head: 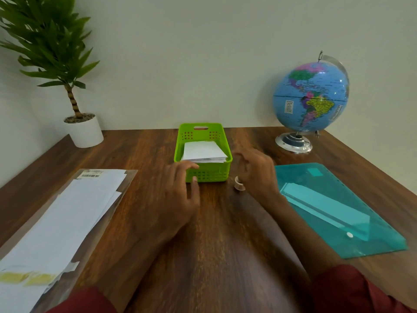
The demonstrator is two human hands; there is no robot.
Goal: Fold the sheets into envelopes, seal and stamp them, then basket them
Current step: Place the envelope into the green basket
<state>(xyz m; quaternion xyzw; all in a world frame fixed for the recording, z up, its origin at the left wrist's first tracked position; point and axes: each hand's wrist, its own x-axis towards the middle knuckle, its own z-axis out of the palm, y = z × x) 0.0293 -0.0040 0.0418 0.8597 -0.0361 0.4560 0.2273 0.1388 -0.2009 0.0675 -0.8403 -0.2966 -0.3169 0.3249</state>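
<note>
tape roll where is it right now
In the head view the small clear tape roll stands on the wooden desk just right of the green basket, against the right hand.

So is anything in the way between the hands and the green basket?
Nothing visible. The left hand already touches the green basket's near wall, and the right hand hovers just beside it. A small clear thing sits under the right hand.
</note>
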